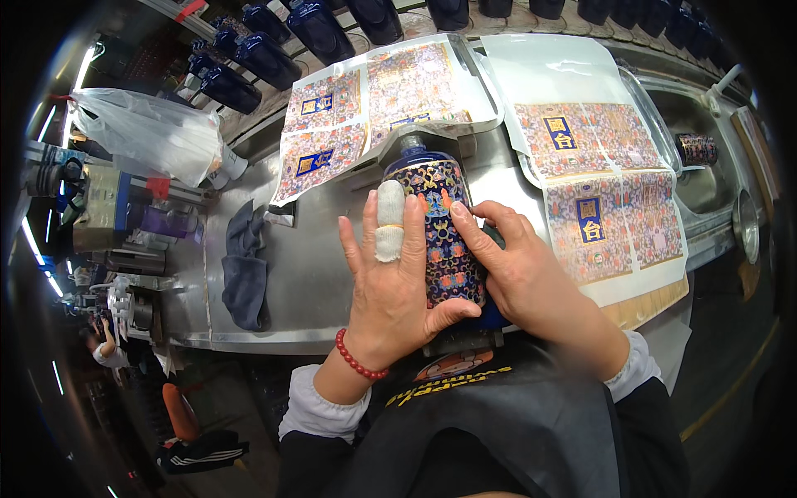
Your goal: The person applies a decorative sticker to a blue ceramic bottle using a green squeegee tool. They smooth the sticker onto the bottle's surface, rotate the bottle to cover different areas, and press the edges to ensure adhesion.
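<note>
A dark blue bottle (405, 158) lies in front of me on a small stand, its neck pointing away. A colourful flower-patterned decal (440, 212) covers its upper face. My left hand (383, 278) rests flat along the bottle's left side, fingers stretched and spread. A white knitted sleeve (390, 220) covers one of its fingers, and red beads circle that wrist. My right hand (523, 257) curls at the bottle's right side, thumb laid on the decal. Between its thumb and fingers shows a bit of a dark greenish thing (493, 236), mostly hidden, of a kind I cannot make out.
Patterned decal sheets (594, 174) lie to the right, with more sheets (332, 124) on the far left. A dark cloth (245, 266) lies on the metal table (307, 257). Several blue bottles (320, 33) stand behind. At the right, a sink (714, 178) holds a patterned cylinder (696, 149).
</note>
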`<state>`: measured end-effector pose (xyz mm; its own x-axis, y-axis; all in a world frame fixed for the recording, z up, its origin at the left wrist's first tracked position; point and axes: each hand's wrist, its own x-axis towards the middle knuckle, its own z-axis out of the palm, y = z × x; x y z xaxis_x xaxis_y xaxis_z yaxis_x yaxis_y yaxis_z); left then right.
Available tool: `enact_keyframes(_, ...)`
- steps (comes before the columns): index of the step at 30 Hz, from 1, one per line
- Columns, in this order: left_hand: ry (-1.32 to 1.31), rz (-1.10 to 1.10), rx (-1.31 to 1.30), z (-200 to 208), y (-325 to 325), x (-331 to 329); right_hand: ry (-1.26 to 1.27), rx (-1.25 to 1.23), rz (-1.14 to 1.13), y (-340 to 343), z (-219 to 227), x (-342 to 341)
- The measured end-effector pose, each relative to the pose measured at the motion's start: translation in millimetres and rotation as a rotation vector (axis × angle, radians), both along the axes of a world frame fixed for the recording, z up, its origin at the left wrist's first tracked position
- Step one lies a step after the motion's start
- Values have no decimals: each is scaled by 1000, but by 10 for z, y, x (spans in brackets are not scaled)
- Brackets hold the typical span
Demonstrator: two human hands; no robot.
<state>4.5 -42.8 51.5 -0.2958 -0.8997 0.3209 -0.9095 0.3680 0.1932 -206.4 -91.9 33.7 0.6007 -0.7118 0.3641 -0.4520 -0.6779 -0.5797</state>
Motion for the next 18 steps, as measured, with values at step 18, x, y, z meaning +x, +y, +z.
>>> enact_keyframes(18,-90,-50,-97,155,-94,41,1,-43,-28,5,13,35)
